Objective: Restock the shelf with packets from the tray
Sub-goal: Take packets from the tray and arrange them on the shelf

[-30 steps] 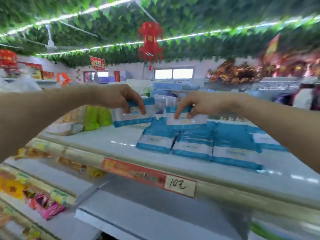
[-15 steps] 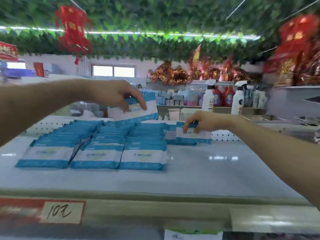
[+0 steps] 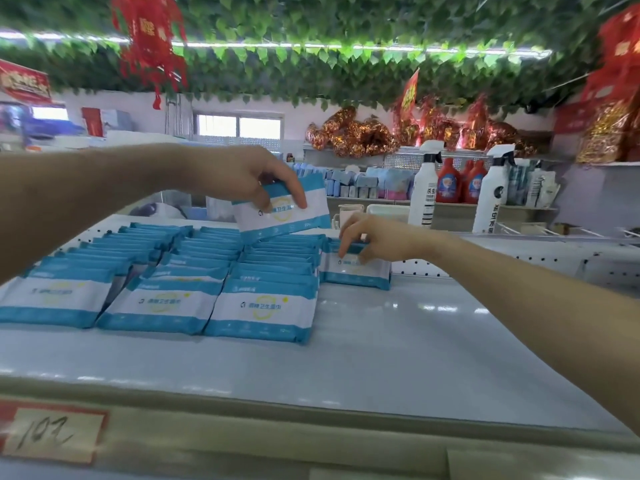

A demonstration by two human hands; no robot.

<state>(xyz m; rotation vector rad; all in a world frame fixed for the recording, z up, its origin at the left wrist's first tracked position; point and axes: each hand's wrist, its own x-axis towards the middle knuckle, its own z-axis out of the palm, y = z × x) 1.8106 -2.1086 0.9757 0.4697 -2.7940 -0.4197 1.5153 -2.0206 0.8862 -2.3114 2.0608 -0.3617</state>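
The right hand [image 3: 374,240] has set its packet [image 3: 356,271] down at the back of the shelf [image 3: 415,341], starting a fourth row, fingers still pinching its top. The left hand [image 3: 249,178] pinches a second packet [image 3: 280,211] above the rows [image 3: 159,303], likely next.

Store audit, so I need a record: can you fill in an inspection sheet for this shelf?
Surface: pale shelf, handwritten price tag on its front edge.
Job's things: three packet rows at left; tray not seen.
Clutter: nothing seen.
Grippers: left hand pinches raised packet; right hand holds back packet by its top, beside the rows.
Cables: nothing seen.
Surroundings: spray bottles, red lantern, leaf ceiling.
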